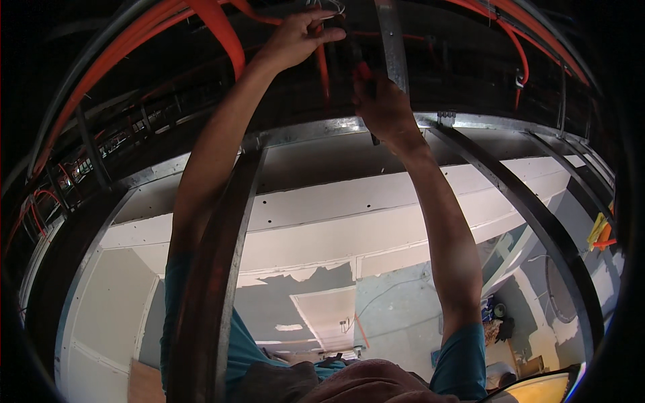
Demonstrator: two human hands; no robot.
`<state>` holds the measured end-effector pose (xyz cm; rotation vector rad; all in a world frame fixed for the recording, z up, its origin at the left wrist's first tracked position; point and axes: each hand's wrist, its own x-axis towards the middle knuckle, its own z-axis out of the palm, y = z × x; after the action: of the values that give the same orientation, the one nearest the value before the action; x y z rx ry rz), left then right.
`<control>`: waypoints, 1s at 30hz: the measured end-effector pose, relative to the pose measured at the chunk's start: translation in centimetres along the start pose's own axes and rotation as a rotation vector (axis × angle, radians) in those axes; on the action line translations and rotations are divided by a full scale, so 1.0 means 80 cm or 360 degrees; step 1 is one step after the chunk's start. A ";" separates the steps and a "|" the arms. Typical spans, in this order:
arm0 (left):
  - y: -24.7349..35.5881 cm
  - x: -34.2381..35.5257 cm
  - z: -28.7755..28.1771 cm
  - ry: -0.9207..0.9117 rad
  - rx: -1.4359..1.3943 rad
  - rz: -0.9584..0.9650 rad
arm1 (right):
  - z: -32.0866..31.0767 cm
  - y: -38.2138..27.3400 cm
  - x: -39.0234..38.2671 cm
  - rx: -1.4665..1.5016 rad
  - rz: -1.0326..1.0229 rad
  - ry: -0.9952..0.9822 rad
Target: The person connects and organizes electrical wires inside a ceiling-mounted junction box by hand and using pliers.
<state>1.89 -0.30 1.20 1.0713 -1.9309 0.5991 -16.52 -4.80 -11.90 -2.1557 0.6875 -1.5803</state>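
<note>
Both my arms reach up among the metal framing at the top of the head view. My left hand (302,39) is closed at the top edge, its fingers around thin pale wires (336,7). To its right, my right hand (388,111) grips a dark hand tool with a red part on its handle (363,71). The tool's upper end comes close to my left fingertips; its exact kind is lost in the shadow. Just right of the tool, a perforated metal strip (392,43) hangs down.
Orange conduits (218,33) curve across the dark ceiling space. A metal rail (316,131) crosses below my hands, and metal studs (235,248) run down on both sides of me. Further below are white boards (316,201), a grey floor (396,309) and piled items (497,319).
</note>
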 end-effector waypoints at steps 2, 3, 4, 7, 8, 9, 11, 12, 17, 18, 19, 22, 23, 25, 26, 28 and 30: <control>0.003 0.000 -0.002 -0.0118 -0.0007 -0.0116 | 0.001 -0.004 -0.001 -0.0097 -0.0052 0.0065; 0.004 -0.001 -0.001 -0.0110 0.0012 -0.0098 | 0.001 -0.006 -0.003 -0.0098 -0.0049 0.0065; 0.005 -0.001 0.000 -0.0101 0.0031 -0.0078 | 0.000 -0.007 -0.006 -0.0179 -0.0057 0.0105; -0.010 -0.005 -0.002 0.0015 0.0072 -0.0004 | 0.000 -0.022 -0.011 -0.0217 -0.0027 0.0104; -0.009 -0.005 -0.001 0.0011 0.0071 -0.0003 | -0.002 -0.025 -0.012 -0.0198 0.0026 0.0077; -0.009 -0.005 0.000 0.0016 0.0099 0.0017 | -0.003 -0.028 -0.015 -0.0197 0.0028 0.0079; -0.008 -0.004 0.000 0.0018 0.0128 0.0037 | -0.001 -0.034 -0.020 -0.0257 0.0068 0.0129; -0.008 -0.003 -0.001 -0.0002 0.0106 0.0032 | 0.000 -0.033 -0.021 -0.0254 0.0071 0.0130; -0.011 -0.002 -0.002 -0.0006 0.0082 0.0044 | 0.003 -0.032 -0.019 -0.0104 -0.0015 0.0126; -0.010 -0.001 -0.003 -0.0017 0.0101 0.0049 | 0.002 -0.033 -0.019 -0.0103 -0.0014 0.0127; -0.008 0.000 -0.003 -0.0027 0.0121 0.0054 | 0.000 -0.035 -0.019 -0.0111 0.0044 0.0090; 0.003 0.000 -0.001 -0.0114 0.0059 -0.0027 | 0.003 -0.026 -0.016 -0.0122 0.0061 0.0088; 0.003 0.000 -0.001 -0.0113 0.0060 -0.0026 | 0.005 -0.025 -0.016 -0.0120 0.0013 0.0120; 0.004 0.000 -0.001 -0.0110 0.0064 -0.0052 | 0.005 -0.023 -0.015 -0.0150 0.0005 0.0129; -0.004 0.000 -0.003 -0.0108 0.0071 -0.0058 | 0.007 -0.026 -0.016 -0.0172 -0.0007 0.0130; -0.020 -0.002 -0.010 -0.0137 -0.0225 -0.0117 | 0.011 -0.033 -0.018 -0.0169 -0.0011 0.0118; 0.019 -0.002 -0.005 -0.0181 -0.0072 -0.0226 | 0.008 -0.024 -0.019 -0.0209 0.0024 0.0129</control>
<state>0.77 0.85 1.25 1.2247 -1.9358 0.4224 -15.99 -2.33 -12.15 -2.1824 0.8533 -1.6651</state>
